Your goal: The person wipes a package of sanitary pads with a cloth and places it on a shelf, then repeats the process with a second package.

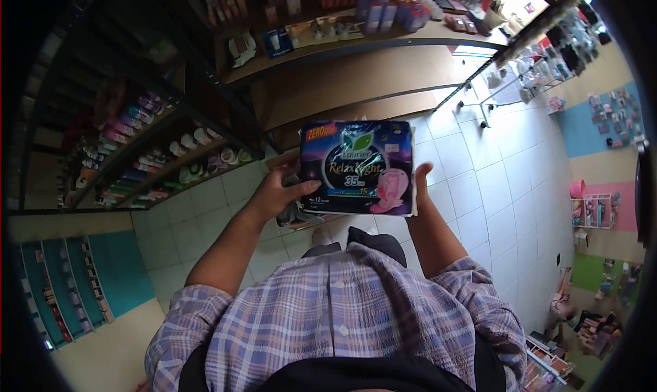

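Observation:
A dark blue and purple pack of sanitary pads (356,167), printed "Laurier Relax Night 35 cm", is held up in front of my body with its printed face toward me. My left hand (282,192) grips its left edge, the thumb lying over the front. At the right edge, my right hand (422,187) clasps the side with the thumb pointing up; its other fingers are hidden behind the pack. Below the left hand, part of another package (298,217) shows, but I cannot make out what it is.
Ahead stands a wooden shelf (356,84) with cosmetics and boxes along its upper board. Shelves of bottles (147,111) rise on the left. White floor tiles (472,187) run to the right, toward a wheeled rack (486,108) and wall displays (595,211).

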